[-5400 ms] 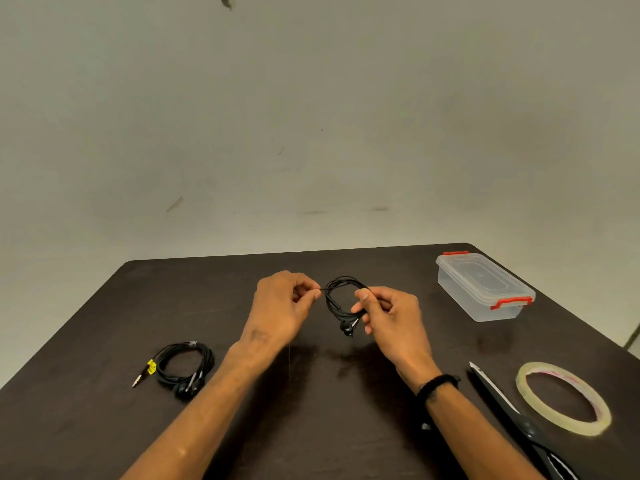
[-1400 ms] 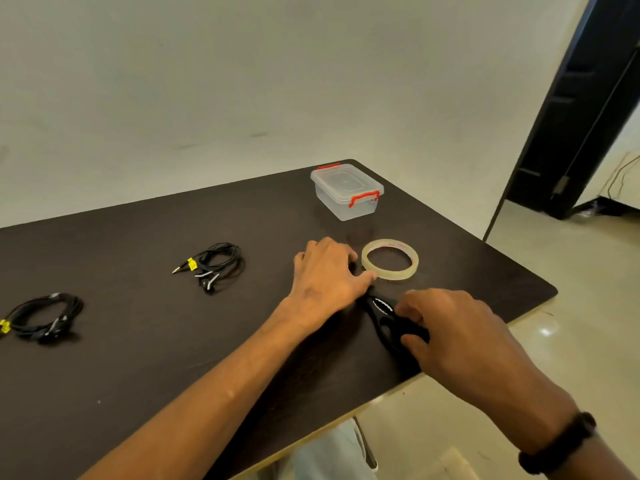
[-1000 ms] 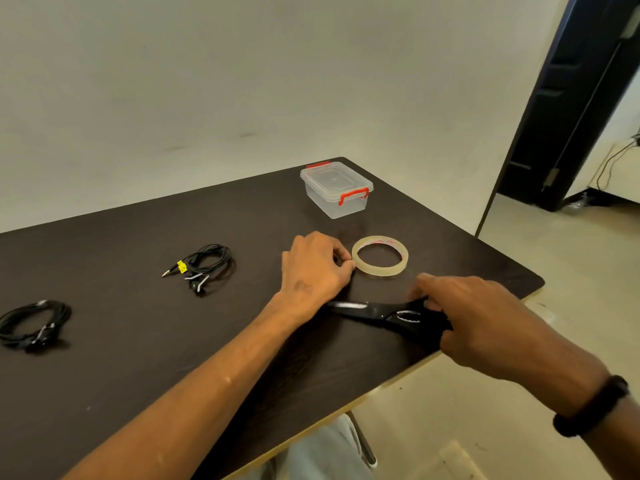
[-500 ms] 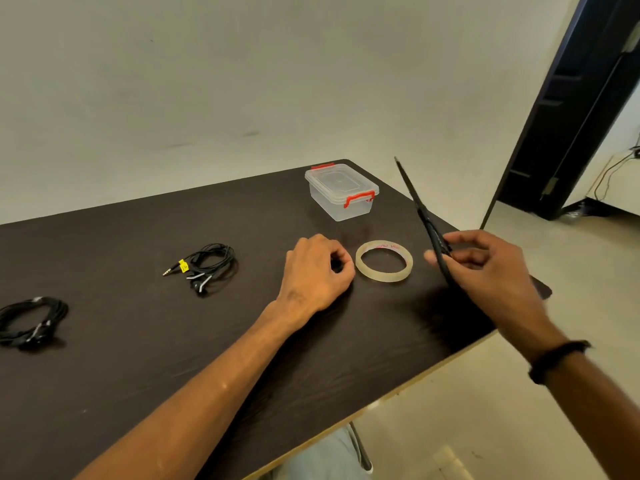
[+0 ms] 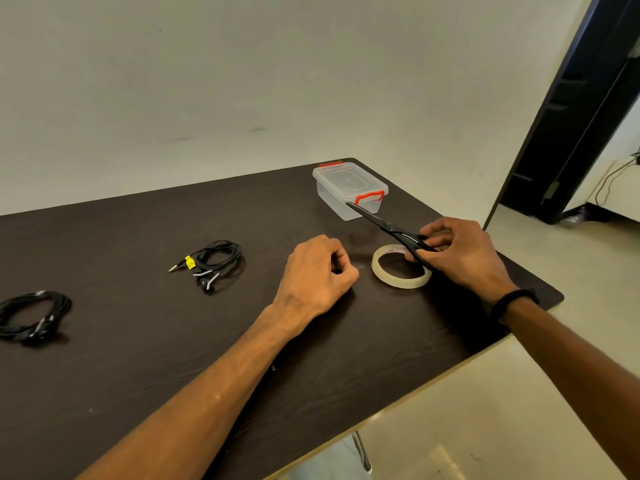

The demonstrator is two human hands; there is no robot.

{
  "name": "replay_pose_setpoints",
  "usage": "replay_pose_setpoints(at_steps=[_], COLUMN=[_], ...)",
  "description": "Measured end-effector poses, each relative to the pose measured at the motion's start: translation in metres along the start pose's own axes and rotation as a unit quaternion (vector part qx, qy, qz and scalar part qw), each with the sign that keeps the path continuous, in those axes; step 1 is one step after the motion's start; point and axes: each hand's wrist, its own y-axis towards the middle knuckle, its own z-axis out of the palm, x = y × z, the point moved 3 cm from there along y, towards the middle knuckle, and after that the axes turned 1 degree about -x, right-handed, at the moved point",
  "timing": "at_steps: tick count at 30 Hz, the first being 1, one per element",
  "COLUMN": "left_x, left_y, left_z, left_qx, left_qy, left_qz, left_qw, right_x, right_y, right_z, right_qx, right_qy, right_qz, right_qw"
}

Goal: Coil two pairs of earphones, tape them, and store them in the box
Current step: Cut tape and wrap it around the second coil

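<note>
Two coiled black earphones lie on the dark table: one pair [image 5: 214, 263] with a yellow tag near the middle, the other pair [image 5: 33, 315] at the far left edge of view. A clear tape roll [image 5: 400, 280] lies flat between my hands. My right hand [image 5: 460, 254] grips black scissors [image 5: 388, 226] above the roll, blades closed and pointing toward the box. My left hand [image 5: 318, 275] rests on the table just left of the roll, fingers curled, with nothing visible in it. The clear box [image 5: 348, 190] with red clips stands lidded at the far right.
The table's [image 5: 138, 358] right edge and front corner lie close to my right arm, with pale floor beyond. A dark door frame [image 5: 568, 133] stands at the right. A plain wall runs behind the table.
My right hand picked the scissors up off the table, raised them, then lowered them over the tape roll, tips now toward the box. My left hand stayed beside the roll.
</note>
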Motion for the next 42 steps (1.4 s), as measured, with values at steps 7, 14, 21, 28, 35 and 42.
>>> replay_pose_setpoints(at_steps=[7, 14, 21, 28, 35, 42], left_x=[0.007, 0.011, 0.010, 0.012, 0.015, 0.020], left_y=[0.006, 0.014, 0.022, 0.022, 0.020, 0.017], left_z=[-0.009, -0.013, -0.029, -0.037, -0.037, -0.038], left_qx=[-0.023, 0.021, 0.073, 0.079, 0.077, 0.073], left_qy=[0.030, 0.009, 0.005, 0.011, 0.008, -0.003], left_qz=[-0.020, -0.022, 0.020, 0.022, 0.021, 0.024], left_qw=[0.999, 0.999, 0.997, 0.997, 0.997, 0.997], right_x=[-0.006, 0.004, 0.060, 0.080, 0.085, 0.081], right_y=[0.007, 0.003, -0.087, -0.155, -0.147, -0.139], right_z=[-0.007, -0.017, -0.038, -0.009, 0.012, 0.023], right_qx=[0.034, 0.035, 0.073, 0.304, 0.270, 0.251], right_qy=[-0.007, 0.012, 0.301, 0.414, 0.413, 0.403], right_qz=[0.006, 0.032, 0.065, 0.334, 0.346, 0.343], right_qw=[0.999, 0.999, 0.949, 0.790, 0.798, 0.811])
